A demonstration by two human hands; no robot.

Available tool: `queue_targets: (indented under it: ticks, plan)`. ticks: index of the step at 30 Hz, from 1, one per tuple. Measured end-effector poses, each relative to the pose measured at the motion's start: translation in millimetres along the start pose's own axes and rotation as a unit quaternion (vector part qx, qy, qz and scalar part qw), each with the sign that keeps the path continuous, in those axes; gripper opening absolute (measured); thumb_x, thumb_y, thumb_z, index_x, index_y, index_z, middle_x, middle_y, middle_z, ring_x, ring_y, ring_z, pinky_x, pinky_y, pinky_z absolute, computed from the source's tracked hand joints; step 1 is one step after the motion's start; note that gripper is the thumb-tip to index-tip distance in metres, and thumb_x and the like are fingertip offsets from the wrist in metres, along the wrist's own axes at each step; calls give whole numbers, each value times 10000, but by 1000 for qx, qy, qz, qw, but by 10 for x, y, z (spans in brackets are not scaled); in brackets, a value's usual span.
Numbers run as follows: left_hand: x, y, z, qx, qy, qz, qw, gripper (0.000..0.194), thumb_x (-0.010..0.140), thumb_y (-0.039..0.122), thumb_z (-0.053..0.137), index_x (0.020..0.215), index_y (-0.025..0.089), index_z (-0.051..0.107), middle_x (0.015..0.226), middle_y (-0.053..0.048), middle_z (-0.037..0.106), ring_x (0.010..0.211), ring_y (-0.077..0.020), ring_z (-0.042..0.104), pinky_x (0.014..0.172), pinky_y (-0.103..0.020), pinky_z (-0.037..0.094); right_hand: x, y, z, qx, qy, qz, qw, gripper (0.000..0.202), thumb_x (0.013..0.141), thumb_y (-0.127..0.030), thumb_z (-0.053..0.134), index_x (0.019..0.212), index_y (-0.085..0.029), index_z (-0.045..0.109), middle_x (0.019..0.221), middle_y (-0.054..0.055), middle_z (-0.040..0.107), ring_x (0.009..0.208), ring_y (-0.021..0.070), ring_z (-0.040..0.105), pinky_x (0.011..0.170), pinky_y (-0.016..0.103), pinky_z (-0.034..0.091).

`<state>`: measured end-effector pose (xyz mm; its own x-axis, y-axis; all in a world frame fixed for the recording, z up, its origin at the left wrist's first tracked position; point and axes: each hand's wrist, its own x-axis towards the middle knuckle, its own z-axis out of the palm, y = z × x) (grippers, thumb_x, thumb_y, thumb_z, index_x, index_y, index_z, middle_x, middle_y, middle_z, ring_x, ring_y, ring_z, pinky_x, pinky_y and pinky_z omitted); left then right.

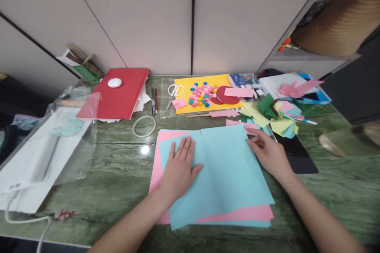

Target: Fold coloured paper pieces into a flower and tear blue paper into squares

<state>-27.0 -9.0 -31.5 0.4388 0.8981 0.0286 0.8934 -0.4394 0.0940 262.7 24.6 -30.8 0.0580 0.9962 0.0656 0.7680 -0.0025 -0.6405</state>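
Note:
A light blue sheet of paper (228, 166) with a crease down its middle and a small notch at the top edge lies at a slant. Beneath it is a pink sheet of paper (156, 172), with more blue paper showing under that. My left hand (181, 164) lies flat on the left half of the blue sheet, fingers spread. At the sheet's upper right edge, my right hand (265, 148) has its fingers bent, thumb and fingertips closed at the paper's edge. Pink paper strips (233, 122) lie just behind that corner.
Behind are scissors (173, 95), a yellow sheet (182, 107) bearing colourful paper balls (202, 95), and a red folder (124, 95). A tape roll (144, 126) sits left. Crumpled coloured paper (279, 114) and a dark phone-like slab (297, 156) are right; a power strip (46, 158) is far left.

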Motion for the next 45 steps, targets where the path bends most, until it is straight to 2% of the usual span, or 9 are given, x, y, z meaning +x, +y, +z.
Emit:
queue_targets:
  ticks: [11,15,21,25,29,32,37,42,45]
  plan:
    - [-5,0,-8,5,3,-2,1000,630,887,483,299,1386,107,216,1463,-123,200,1355,-252,137,1090,-499,153,-1,-23,-53,-58,-5,10,998,315,786,-324,508,1085,-230,543,720,-12,625,638,146,597,620,259,439]
    - [-9,2,-10,2,8,1,1000,636,884,484,313,1384,103,220,1459,-124,213,1354,-256,142,1089,-501,164,4,16,-76,2,-10,25,1000,339,794,-369,512,1104,-233,534,727,-2,624,645,153,593,638,282,457]
    - [26,-57,-27,16,15,0,1000,589,891,448,334,1372,116,260,1451,-111,245,1344,-269,178,1075,-511,202,12,13,-84,175,-66,81,979,527,739,-449,580,1190,-197,475,648,-5,602,506,134,528,483,265,442]
    - [43,-90,-14,27,22,-5,999,454,924,323,291,1339,147,340,1439,-79,284,1337,-250,208,1080,-493,206,11,-39,-68,216,-69,96,969,520,719,-423,616,1164,-180,501,693,10,624,574,134,559,569,273,470]
    - [39,-68,-20,11,12,-4,1000,533,907,411,308,1352,116,310,1428,-115,300,1331,-262,222,1071,-502,223,5,-36,-31,230,-56,100,966,477,731,-415,603,1133,-170,521,685,10,620,582,133,561,610,288,491]
    - [28,-44,-45,1,4,1,1000,621,880,491,323,1367,109,275,1442,-134,260,1342,-283,177,1070,-526,197,-5,-20,6,193,-54,88,976,422,752,-412,578,1104,-182,544,714,17,618,603,139,569,599,288,496]
    - [4,-21,-66,-16,-10,30,999,633,867,516,334,1374,143,261,1456,-124,230,1352,-278,139,1075,-525,175,-21,-70,35,50,6,16,999,357,765,-392,560,1066,-201,587,947,66,610,762,164,586,685,300,497]
    - [4,-8,-76,-21,-7,38,999,591,869,501,347,1372,203,267,1456,-111,234,1349,-284,152,1066,-536,180,-23,-80,47,-69,-4,-12,998,432,777,-435,526,1133,-193,551,811,47,611,670,174,561,635,314,463]
    - [9,-5,-83,-22,-4,39,999,562,869,488,362,1366,237,279,1458,-100,232,1348,-288,155,1061,-541,183,-22,-65,68,-104,9,-49,993,451,783,-456,505,1139,-183,550,775,52,607,710,200,552,667,330,445]
